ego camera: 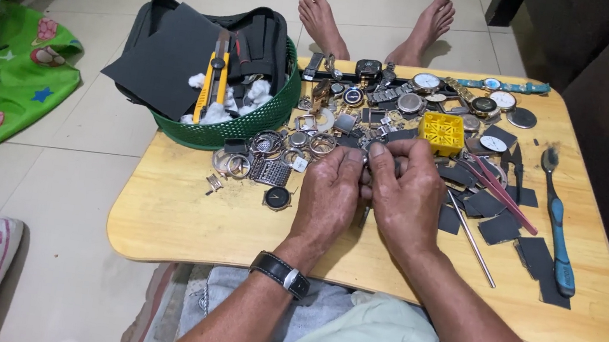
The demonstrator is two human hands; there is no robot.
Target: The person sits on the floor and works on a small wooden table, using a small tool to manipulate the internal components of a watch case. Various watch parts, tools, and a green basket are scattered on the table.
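Both hands, left hand (329, 194) and right hand (405, 196), pinch a small metal watch part (370, 160) together above the wooden table (181, 217). Keep fingertips close; a firm, steady grip seems advisable.

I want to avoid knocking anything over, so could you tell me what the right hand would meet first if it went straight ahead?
Probably the yellow plastic box, just beyond the right hand among loose watch parts; depth is hard to judge.
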